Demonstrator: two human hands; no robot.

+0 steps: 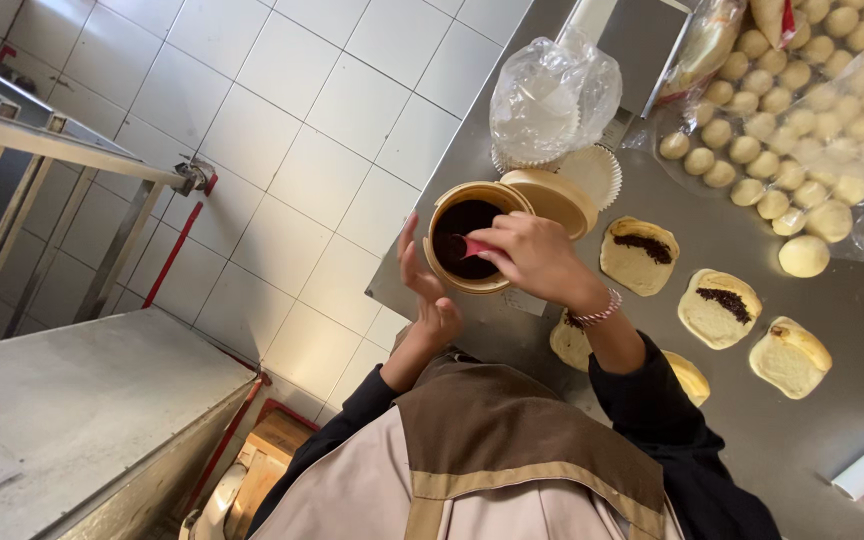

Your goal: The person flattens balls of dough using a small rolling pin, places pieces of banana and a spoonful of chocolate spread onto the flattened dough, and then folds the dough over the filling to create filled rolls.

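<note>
Right hand [537, 255] grip closed on red spoon [472, 246], tip hidden in tub [464, 240], left hand [430, 300] open.

Single head-worn view, looking steeply down and rolled sideways, so the steel counter [512, 150] runs diagonally across the right of the frame and the tiled floor [282, 150] fills the upper left. Close range: the wearer's chest fills the lower centre.
</note>
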